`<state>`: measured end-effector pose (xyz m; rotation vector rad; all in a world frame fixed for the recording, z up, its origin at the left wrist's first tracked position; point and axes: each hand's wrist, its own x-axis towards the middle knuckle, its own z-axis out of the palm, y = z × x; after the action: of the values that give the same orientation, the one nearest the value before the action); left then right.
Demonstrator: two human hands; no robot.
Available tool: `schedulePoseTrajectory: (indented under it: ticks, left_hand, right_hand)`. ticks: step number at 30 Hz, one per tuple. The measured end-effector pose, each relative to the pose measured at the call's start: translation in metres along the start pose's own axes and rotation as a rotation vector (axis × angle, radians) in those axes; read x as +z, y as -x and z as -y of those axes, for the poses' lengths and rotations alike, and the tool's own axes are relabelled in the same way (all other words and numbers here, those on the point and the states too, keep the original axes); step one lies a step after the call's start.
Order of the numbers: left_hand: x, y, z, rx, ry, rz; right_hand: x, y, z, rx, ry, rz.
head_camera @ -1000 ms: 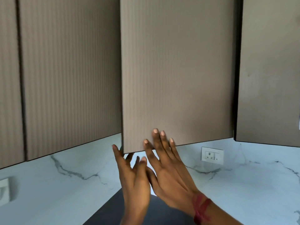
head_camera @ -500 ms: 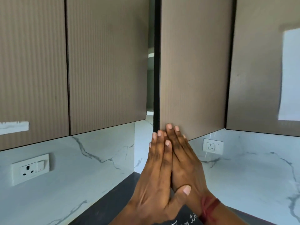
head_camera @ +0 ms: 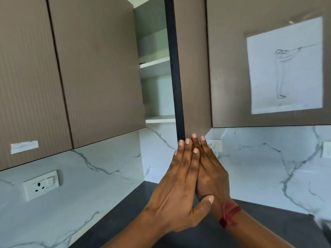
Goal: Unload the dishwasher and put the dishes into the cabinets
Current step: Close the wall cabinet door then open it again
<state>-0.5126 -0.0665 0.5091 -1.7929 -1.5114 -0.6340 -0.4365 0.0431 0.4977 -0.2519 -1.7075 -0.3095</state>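
Observation:
A brown ribbed cabinet door [head_camera: 191, 68] in the corner stands swung open, its dark edge facing me. Behind it the cabinet interior [head_camera: 155, 68] shows pale shelves; I see no dishes on them. My left hand [head_camera: 179, 190] reaches up with straight fingers, the tips touching the door's bottom corner. My right hand [head_camera: 211, 170], with a red thread at the wrist, lies beside and partly behind the left one, its straight fingers also against the door's lower edge. Neither hand holds anything.
Shut brown cabinet doors [head_camera: 80, 72] hang to the left, and one to the right carries a paper sketch [head_camera: 284, 65]. A marble backsplash with a wall socket [head_camera: 41, 185] runs below. The dark countertop [head_camera: 129, 217] fills the corner under my hands.
The corner door has swung further open to the right, showing more of the shelves. Both hands stayed at its bottom corner, the left one now lying over the right.

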Motion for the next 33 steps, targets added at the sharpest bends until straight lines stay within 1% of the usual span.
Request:
schedulePoseTrajectory:
  ticks: [2, 5, 7, 12, 15, 21, 23, 25, 28, 30, 33]
  left_hand:
    - [-0.002, -0.005, -0.015, 0.016, 0.016, 0.003]
    - [0.0, -0.01, -0.03, 0.067, 0.044, 0.013]
    - [0.004, -0.014, -0.036, 0.09, 0.029, 0.015]
    - [0.01, -0.022, -0.053, 0.112, 0.117, 0.007]
    - [0.014, -0.02, -0.048, 0.097, 0.094, -0.021]
    - [0.01, -0.017, -0.037, 0.106, 0.11, -0.013]
    - [0.007, -0.012, -0.05, 0.127, 0.152, -0.025]
    - [0.005, 0.0, -0.072, 0.164, 0.249, -0.053]
    - [0.007, 0.027, -0.119, 0.29, 0.395, -0.047]
    - [0.013, 0.054, -0.155, 0.298, 0.492, -0.002]
    - [0.028, 0.097, -0.208, 0.289, 0.641, 0.105]
  right_hand:
    - [-0.018, 0.005, -0.009, 0.004, 0.1, 0.091]
    - [-0.043, 0.01, -0.024, -0.001, 0.323, 0.241]
    - [-0.058, 0.011, -0.029, 0.016, 0.424, 0.306]
    - [-0.101, 0.016, -0.031, 0.083, 0.574, 0.471]
    - [-0.123, 0.02, -0.031, 0.095, 0.62, 0.562]
    - [-0.175, 0.032, -0.009, 0.2, 0.638, 0.618]
    - [-0.2, 0.045, 0.005, 0.217, 0.67, 0.617]
    - [-0.227, 0.064, 0.021, 0.258, 0.696, 0.647]
    - [-0.27, 0.103, 0.042, 0.329, 0.733, 0.71]
    - [-0.303, 0.134, 0.059, 0.419, 0.718, 0.742]
    - [-0.349, 0.181, 0.082, 0.605, 0.68, 0.724]
